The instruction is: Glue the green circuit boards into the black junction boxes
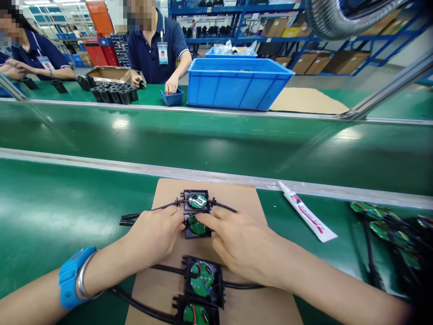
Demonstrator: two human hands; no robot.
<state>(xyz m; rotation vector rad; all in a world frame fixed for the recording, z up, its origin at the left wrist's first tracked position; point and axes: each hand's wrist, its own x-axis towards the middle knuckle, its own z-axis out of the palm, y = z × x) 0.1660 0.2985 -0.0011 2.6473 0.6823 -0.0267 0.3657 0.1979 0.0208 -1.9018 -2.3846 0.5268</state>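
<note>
Both hands are at a small square black plastic case with a round green circuit board (197, 227) in it, lying on a cardboard sheet (243, 194). My left hand (157, 234) pinches its left edge with bent fingers. From the other side, my right hand (241, 241) grips the right edge, its index finger over the board. Directly beyond is a similar case (197, 201), with a cable at each side. Nearer to me sit another cased board (203, 278) and a partly cut-off one (196, 313), also cabled. Part of the gripped case is hidden by my fingers.
A white tube (307, 214) lies right of the cardboard. Loose green boards with black cables (389, 230) are heaped at far right. Across the metal-edged green bench (216, 140) stand a large blue bin (237, 85), black cylindrical parts (115, 92) and two co-workers.
</note>
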